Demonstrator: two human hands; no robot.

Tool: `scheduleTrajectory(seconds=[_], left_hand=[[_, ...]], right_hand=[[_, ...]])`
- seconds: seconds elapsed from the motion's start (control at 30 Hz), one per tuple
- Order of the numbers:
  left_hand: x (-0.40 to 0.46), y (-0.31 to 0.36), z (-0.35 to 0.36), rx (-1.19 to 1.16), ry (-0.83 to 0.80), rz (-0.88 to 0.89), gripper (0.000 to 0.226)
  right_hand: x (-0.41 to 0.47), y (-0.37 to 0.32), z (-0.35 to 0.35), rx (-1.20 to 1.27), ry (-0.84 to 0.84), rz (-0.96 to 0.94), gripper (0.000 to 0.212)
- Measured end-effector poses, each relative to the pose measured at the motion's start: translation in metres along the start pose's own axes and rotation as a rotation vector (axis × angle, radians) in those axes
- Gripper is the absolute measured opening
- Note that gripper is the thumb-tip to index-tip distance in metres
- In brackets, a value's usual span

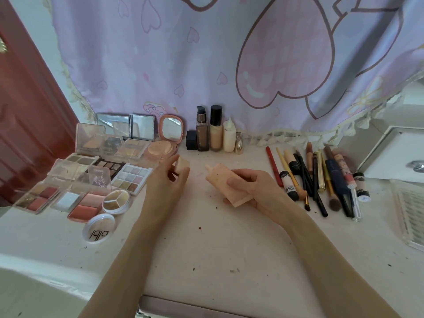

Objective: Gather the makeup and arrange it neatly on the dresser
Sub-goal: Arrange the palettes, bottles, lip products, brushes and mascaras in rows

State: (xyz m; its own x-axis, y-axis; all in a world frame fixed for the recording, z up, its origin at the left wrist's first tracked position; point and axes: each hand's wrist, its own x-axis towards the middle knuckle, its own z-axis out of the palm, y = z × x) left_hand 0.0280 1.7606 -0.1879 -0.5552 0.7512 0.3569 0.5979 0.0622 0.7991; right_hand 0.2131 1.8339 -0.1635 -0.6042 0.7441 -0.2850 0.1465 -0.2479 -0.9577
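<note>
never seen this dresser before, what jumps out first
Mid-dresser, the right hand grips an uncapped peach tube while the left hand pinches its cap. Open eyeshadow and blush palettes crowd the left side, brushes and pencils lie in a row on the right, and foundation bottles stand against the heart-print curtain.

1 head-worn camera looks forward and down, close over the dresser top point(218, 244).

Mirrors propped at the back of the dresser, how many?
3, all back left: a rectangular mirror, a second rectangular one right beside it, and a round pink compact mirror to their right. None looks hidden.
</note>
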Motion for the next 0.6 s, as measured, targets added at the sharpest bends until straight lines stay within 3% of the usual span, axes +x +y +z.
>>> scheduleTrajectory(seconds=[0.07,0.13,0.33,0.47,0.6], left_hand=[[0.001,0.000,0.002,0.092,0.014,0.030,0.021],[0.003,-0.001,0.004,0.164,0.003,0.010,0.026],[0.015,-0.001,0.015,0.177,0.029,-0.067,0.034],[0.025,-0.009,0.022,0.220,0.039,-0.114,0.035],[0.031,-0.012,0.025,0.271,0.041,-0.134,0.039]], right_hand=[[0.010,-0.002,0.001,-0.190,0.151,-0.072,0.035],[0.023,-0.005,0.000,-0.398,0.252,-0.148,0.033],[0.057,-0.015,0.002,-0.574,0.241,-0.206,0.034],[0.069,-0.010,0.002,-0.869,0.325,-0.271,0.032],[0.061,0.005,0.007,-1.134,0.392,-0.328,0.049]])
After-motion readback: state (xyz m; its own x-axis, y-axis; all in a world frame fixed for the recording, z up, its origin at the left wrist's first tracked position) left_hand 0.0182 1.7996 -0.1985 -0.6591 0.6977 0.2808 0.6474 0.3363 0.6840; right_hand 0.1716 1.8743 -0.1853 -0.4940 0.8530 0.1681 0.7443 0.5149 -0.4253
